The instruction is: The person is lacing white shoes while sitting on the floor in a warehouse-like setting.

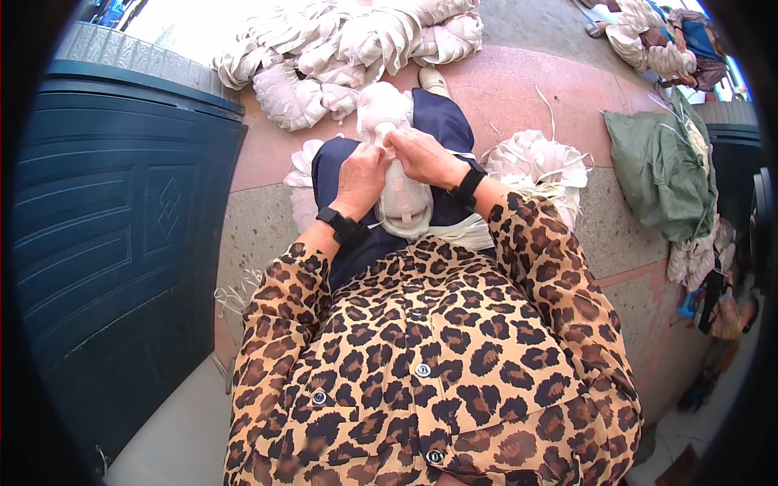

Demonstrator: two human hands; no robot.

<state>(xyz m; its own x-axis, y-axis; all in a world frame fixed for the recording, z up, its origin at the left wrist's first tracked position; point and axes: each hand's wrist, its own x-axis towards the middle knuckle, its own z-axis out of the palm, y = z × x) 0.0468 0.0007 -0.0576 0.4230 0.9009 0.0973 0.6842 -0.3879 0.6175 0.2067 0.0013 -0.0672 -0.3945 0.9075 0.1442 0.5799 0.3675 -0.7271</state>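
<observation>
A pale white-and-pink mesh piece that looks like a shoe upper (403, 198) lies lengthwise over my lap, between my thighs in dark blue trousers. Its rounded near end faces me, and another pale part (384, 105) extends beyond my hands. My left hand (361, 180) is closed at the middle of it, fingers pinched together. Right beside it, my right hand (425, 158) also pinches the upper, thumb and fingertips meeting near the left fingers. Whatever fine part sits between the fingertips is too small to make out. Both wrists carry black bands.
Bundled pale pieces (348, 44) are heaped on the floor ahead, and a smaller bundle (539, 162) lies right of my leg. A dark blue panelled door (121, 211) stands at left. At right are a green sack (656, 162) and other people, one far off (689, 49).
</observation>
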